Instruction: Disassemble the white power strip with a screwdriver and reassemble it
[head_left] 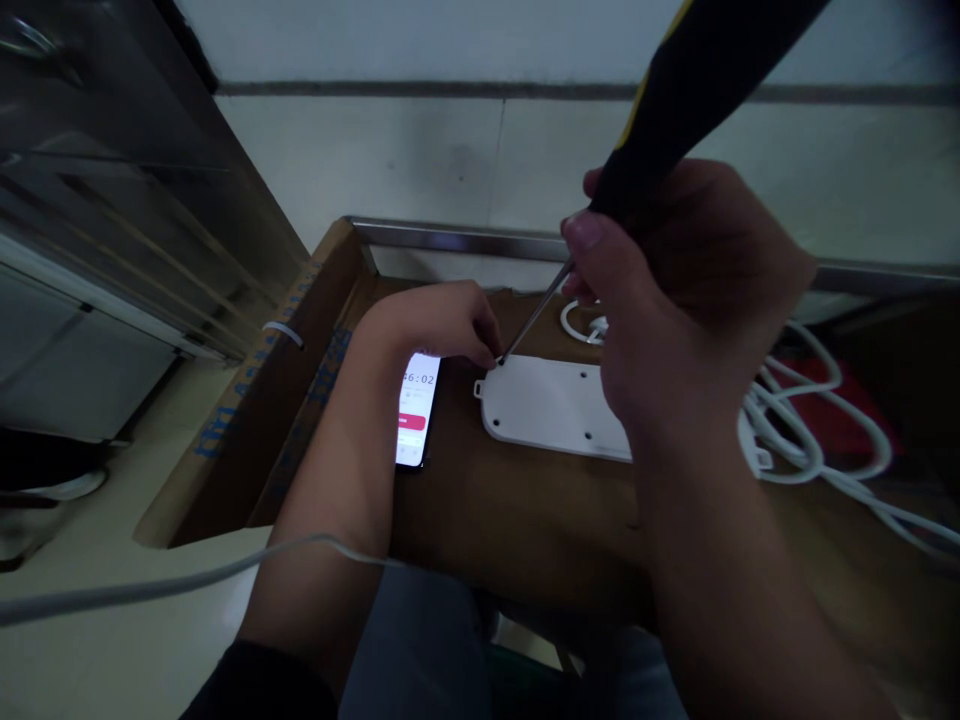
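Note:
My right hand (682, 290) is wrapped round the black and yellow handle of a screwdriver (690, 95). Its thin metal shaft slants down and left to a corner hole of a white power strip (544, 405), which seems to lie underside up. Dark holes show along the strip's edges, and my right hand and forearm cover part of its right side. At that same corner, the fingertips of my left hand (457, 318) are pinched together beside the screwdriver tip. Whatever they hold is too small or hidden to make out.
A lit phone (414, 420) lies under my left forearm. Coils of white cable (795, 430) and a red item (832, 405) are on the right. The brown cardboard surface has a raised flap (247, 410) on the left, and a metal rail (450, 238) runs along the back.

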